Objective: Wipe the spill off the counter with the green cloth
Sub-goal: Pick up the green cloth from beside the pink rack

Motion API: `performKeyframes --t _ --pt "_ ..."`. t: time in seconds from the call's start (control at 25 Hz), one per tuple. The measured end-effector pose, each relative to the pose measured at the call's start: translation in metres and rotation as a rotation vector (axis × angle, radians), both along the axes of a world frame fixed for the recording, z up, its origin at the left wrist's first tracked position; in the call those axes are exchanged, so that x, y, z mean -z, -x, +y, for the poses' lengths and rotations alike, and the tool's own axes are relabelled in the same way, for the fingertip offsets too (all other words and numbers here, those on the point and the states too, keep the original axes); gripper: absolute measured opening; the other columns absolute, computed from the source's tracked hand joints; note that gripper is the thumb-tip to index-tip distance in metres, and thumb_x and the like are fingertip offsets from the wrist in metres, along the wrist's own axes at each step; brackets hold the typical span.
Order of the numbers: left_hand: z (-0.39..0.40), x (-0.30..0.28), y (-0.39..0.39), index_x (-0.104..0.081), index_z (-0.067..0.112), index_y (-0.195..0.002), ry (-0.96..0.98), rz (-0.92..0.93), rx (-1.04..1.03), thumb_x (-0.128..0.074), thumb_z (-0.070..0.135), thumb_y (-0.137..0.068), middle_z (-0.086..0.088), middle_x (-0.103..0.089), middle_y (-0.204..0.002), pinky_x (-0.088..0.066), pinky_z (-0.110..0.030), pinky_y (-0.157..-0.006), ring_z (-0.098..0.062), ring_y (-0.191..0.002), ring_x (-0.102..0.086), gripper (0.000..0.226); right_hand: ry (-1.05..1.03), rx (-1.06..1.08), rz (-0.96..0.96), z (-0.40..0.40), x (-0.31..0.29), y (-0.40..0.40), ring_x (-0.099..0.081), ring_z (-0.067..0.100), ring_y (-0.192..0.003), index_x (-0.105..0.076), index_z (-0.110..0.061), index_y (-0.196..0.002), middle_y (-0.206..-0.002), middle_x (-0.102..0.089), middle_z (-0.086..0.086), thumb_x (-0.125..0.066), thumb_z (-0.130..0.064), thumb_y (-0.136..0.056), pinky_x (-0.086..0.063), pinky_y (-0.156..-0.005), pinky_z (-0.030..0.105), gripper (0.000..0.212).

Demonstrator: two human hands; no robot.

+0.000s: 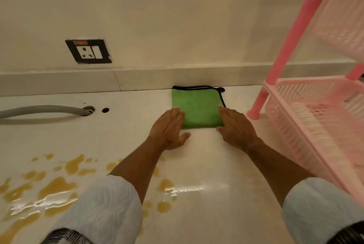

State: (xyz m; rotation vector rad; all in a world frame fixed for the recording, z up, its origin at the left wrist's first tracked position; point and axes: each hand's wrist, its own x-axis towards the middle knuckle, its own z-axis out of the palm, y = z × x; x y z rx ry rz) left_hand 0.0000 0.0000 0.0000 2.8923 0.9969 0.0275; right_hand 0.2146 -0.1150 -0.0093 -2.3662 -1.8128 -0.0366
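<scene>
The green cloth (198,109) is lying folded flat at the back edge of the worktop (206,157), its black-trimmed far hem touching the low upstand under the wall, just beside the foot of the pink rack (315,106) standing toward the right-hand end. Both hands are reaching to it from the near side. The left hand (169,127) is resting palm down along the cloth's left border, its fingers (176,112) lying straight and close together with the tips overlapping the green, thumb splayed out toward the cloth's near edge. The right hand (235,125) is mirroring it on the right border, its fingers (224,111) likewise flat and together, their tips touching the fabric. Neither hand is pinching or lifting anything; the cloth is sitting between the two palms, ungripped.

The relation that matters is this: the spill (57,186) is lying well apart from the cloth, toward the near-left part of the worktop, spreading in amber puddles and drops under and to the left of the left forearm. So the cloth will probably have to travel back toward the person and leftward. The left hand is the nearer to the spill, though either looks equally placed to take hold. The folded cloth is nearly square, so no long axis is constraining the grasp. A grey hose (43,111) is running into a hole at the back left, clear of the likely path.
</scene>
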Motion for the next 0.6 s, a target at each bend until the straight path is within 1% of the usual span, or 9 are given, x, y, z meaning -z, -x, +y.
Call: performKeyframes --t 0.08,0.12,0.16,0.2,0.28,0.36,0.44,0.52,0.6 --pt "0.005 0.0 -0.006 -0.039 0.008 -0.137 0.044 -0.008 0.015 -0.049 0.047 -0.089 -0.015 -0.042 -0.144 -0.037 -0.042 -0.109 -0.03 -0.131 -0.04 0.063 0.031 -0.04 -0.004 0.006 0.001 -0.006 -0.052 0.031 -0.123 -0.04 -0.008 -0.143 -0.142 -0.052 0.014 -0.061 -0.032 -0.092 -0.04 -0.102 0.041 0.06" --pt "0.008 0.001 -0.009 -0.045 0.009 -0.129 0.055 -0.022 0.019 -0.052 0.042 -0.089 -0.013 -0.049 -0.134 -0.044 -0.042 -0.102 -0.028 -0.122 -0.045 0.053 0.033 -0.064 -0.026 0.008 0.003 -0.01 -0.056 0.03 -0.114 -0.048 -0.01 -0.135 -0.133 -0.058 0.013 -0.059 -0.032 -0.093 -0.043 -0.097 0.041 0.049" --pt "0.01 -0.002 -0.012 -0.049 0.009 -0.123 0.07 -0.023 0.013 -0.053 0.038 -0.089 -0.011 -0.052 -0.125 -0.047 -0.042 -0.095 -0.026 -0.115 -0.047 0.044 0.057 -0.081 -0.052 0.008 0.001 -0.011 -0.059 0.028 -0.106 -0.055 -0.011 -0.126 -0.124 -0.063 0.011 -0.057 -0.032 -0.094 -0.046 -0.091 0.04 0.038" --pt "0.014 -0.002 -0.015 -0.051 0.009 -0.119 0.065 -0.028 0.019 -0.054 0.034 -0.09 -0.01 -0.053 -0.119 -0.049 -0.042 -0.09 -0.026 -0.11 -0.048 0.038 0.062 -0.101 -0.074 0.011 0.0 -0.013 -0.06 0.026 -0.1 -0.06 -0.012 -0.119 -0.116 -0.065 0.009 -0.054 -0.032 -0.095 -0.049 -0.087 0.04 0.031" --pt "0.016 -0.003 -0.017 -0.054 0.009 -0.113 0.019 -0.012 0.056 -0.055 0.028 -0.091 -0.01 -0.054 -0.111 -0.051 -0.041 -0.082 -0.025 -0.101 -0.05 0.03 0.072 -0.148 -0.098 0.011 -0.001 -0.013 -0.061 0.025 -0.095 -0.063 -0.012 -0.11 -0.108 -0.065 0.007 -0.051 -0.031 -0.097 -0.053 -0.079 0.041 0.026" --pt "0.018 -0.005 -0.019 -0.057 0.007 -0.106 -0.042 0.001 0.08 -0.052 0.022 -0.093 -0.011 -0.057 -0.104 -0.05 -0.038 -0.074 -0.025 -0.092 -0.052 0.021 0.081 -0.174 -0.123 0.011 -0.004 -0.015 -0.061 0.025 -0.092 -0.064 -0.012 -0.107 -0.105 -0.065 0.006 -0.048 -0.029 -0.098 -0.055 -0.075 0.042 0.024" --pt "0.02 -0.006 -0.02 -0.059 0.006 -0.102 -0.068 -0.016 0.089 -0.048 0.019 -0.095 -0.012 -0.059 -0.098 -0.045 -0.034 -0.069 -0.024 -0.088 -0.054 0.019 0.078 -0.192 -0.15 0.012 -0.004 -0.016 -0.062 0.023 -0.089 -0.064 -0.012 -0.106 -0.102 -0.065 0.006 -0.044 -0.025 -0.098 -0.056 -0.072 0.041 0.025" --pt "0.023 -0.012 -0.021 -0.061 0.005 -0.102 -0.046 -0.058 0.081 -0.046 0.02 -0.096 -0.011 -0.059 -0.096 -0.045 -0.034 -0.068 -0.024 -0.087 -0.054 0.021 0.065 -0.182 -0.14 0.012 -0.005 -0.016 -0.061 0.023 -0.088 -0.064 -0.012 -0.105 -0.101 -0.065 0.006 -0.044 -0.022 -0.096 -0.054 -0.069 0.038 0.025" --pt "0.027 -0.02 -0.021 -0.063 0.005 -0.102 -0.028 -0.104 0.074 -0.047 0.021 -0.097 -0.011 -0.059 -0.095 -0.049 -0.037 -0.071 -0.024 -0.085 -0.054 0.023 0.044 -0.167 -0.122 0.011 -0.006 -0.017 -0.059 0.022 -0.087 -0.064 -0.011 -0.105 -0.099 -0.064 0.007 -0.046 -0.021 -0.095 -0.051 -0.068 0.035 0.023"
